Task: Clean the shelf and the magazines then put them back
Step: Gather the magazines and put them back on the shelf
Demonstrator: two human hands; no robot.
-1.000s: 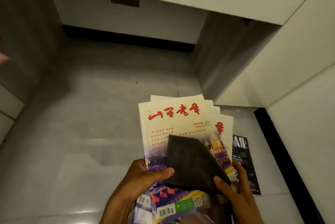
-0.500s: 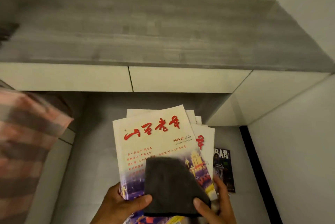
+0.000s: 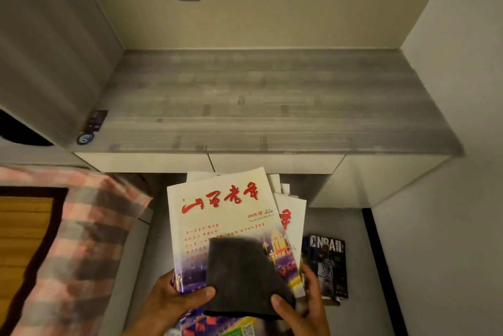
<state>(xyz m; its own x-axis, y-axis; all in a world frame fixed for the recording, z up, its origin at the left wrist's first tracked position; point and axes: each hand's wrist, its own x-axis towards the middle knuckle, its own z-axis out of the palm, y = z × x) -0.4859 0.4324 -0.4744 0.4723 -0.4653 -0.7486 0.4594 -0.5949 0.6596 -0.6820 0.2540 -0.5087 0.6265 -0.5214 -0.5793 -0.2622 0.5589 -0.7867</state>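
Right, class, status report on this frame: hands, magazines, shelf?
Both hands, left and right, grip magazine stack, grey cloth on top. Shelf bare ahead. NBA magazine on floor.

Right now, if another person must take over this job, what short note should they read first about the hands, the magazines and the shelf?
Left hand: holds the stack of magazines from below, thumb on the dark grey cloth.
Right hand: grips the stack's right side, thumb on the cloth.
The cloth lies on the top cover, near its lower edge.
One NBA magazine lies on the floor to the right, apart from the stack.
The grey wood-grain shelf ahead holds no magazines; whether it is wiped I cannot tell.
Left: finish wiping the covers, put the stack back on the shelf, pick up the NBA magazine.
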